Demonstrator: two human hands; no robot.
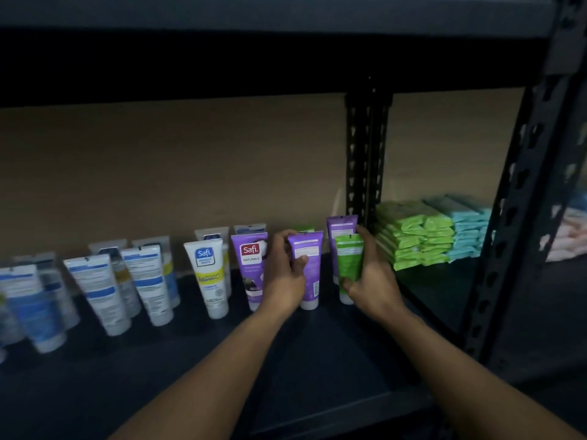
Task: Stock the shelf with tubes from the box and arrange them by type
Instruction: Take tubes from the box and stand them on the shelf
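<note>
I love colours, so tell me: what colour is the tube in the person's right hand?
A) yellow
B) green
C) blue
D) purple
B: the right hand grips the green tube standing on the shelf, while the left hand holds the purple tube beside it.

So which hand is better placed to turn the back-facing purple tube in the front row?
Probably the left hand: its fingers curl round that purple tube. The right hand is busy holding the green tube beside it.
</note>
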